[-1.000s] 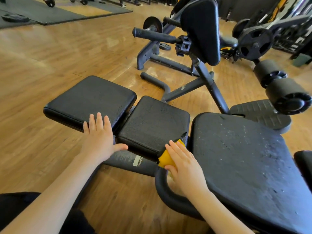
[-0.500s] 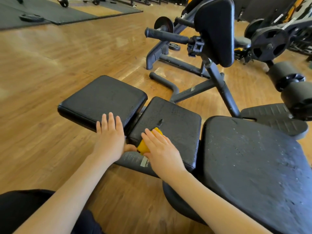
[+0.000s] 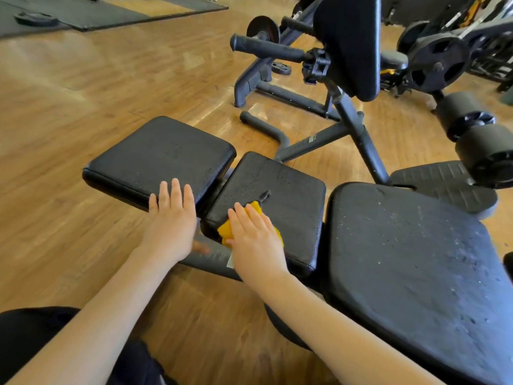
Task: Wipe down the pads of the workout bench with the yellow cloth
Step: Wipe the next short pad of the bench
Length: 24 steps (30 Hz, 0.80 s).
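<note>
Yellow cloth (image 3: 251, 222) lies pressed under the flat right hand (image 3: 256, 240) on the middle pad (image 3: 291, 195); left hand (image 3: 170, 220) flat.

No text can be read. A small white label (image 3: 229, 262) on the bench's dark frame bar (image 3: 211, 259) carries faint blurred print, and a pale mark on the neighbouring machine's strut (image 3: 313, 139) is too small to read.

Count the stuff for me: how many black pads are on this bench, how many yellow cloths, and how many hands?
Black bench pads: 3, the left pad, the middle pad and the big right pad
Yellow cloths: 1, the yellow cloth
Hands: 2, the left hand and the right hand
Total: 6
</note>
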{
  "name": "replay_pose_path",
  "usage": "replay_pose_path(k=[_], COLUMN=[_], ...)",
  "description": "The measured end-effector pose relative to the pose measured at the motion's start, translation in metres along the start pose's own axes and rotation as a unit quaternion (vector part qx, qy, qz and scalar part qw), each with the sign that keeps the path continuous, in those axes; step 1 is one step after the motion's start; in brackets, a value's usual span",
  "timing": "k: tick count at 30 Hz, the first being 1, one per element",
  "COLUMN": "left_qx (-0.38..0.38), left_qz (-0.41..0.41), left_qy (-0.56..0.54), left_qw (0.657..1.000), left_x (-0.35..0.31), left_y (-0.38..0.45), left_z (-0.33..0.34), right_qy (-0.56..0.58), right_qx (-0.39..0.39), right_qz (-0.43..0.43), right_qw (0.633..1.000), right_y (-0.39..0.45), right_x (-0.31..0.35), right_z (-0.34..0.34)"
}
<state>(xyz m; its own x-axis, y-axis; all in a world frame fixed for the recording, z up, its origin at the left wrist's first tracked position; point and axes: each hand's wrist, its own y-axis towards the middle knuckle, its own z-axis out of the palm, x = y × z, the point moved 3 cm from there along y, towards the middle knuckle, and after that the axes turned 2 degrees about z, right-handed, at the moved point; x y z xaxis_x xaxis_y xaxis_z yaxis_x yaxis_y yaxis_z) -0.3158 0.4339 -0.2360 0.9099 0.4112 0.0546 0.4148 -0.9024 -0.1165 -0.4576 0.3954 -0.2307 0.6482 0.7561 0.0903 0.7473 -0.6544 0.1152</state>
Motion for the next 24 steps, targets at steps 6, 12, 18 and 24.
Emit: replay_pose_path(k=[6, 12, 18, 24], left_qx=[-0.004, 0.043, 0.011, 0.002], left_qz=[-0.029, -0.023, 0.137, 0.148], left_qy=[0.01, -0.028, -0.054, -0.083], left_qw=[1.0, 0.998, 0.989, 0.985], left_x=[-0.007, -0.013, -0.042, -0.046], left_y=[0.001, 0.004, -0.004, -0.003], left_z=[-0.004, -0.012, -0.011, -0.007], right_qy=[0.017, 0.052, 0.014, 0.283], right_qx=[0.011, 0.009, 0.006, -0.067], right_qz=[-0.034, -0.01, 0.022, 0.225], right_qw=[0.999, 0.999, 1.0, 0.93], right_y=[0.019, -0.033, -0.065, -0.04], right_x=[0.017, -0.043, -0.077, -0.082], right_z=[0.003, -0.006, -0.011, -0.01])
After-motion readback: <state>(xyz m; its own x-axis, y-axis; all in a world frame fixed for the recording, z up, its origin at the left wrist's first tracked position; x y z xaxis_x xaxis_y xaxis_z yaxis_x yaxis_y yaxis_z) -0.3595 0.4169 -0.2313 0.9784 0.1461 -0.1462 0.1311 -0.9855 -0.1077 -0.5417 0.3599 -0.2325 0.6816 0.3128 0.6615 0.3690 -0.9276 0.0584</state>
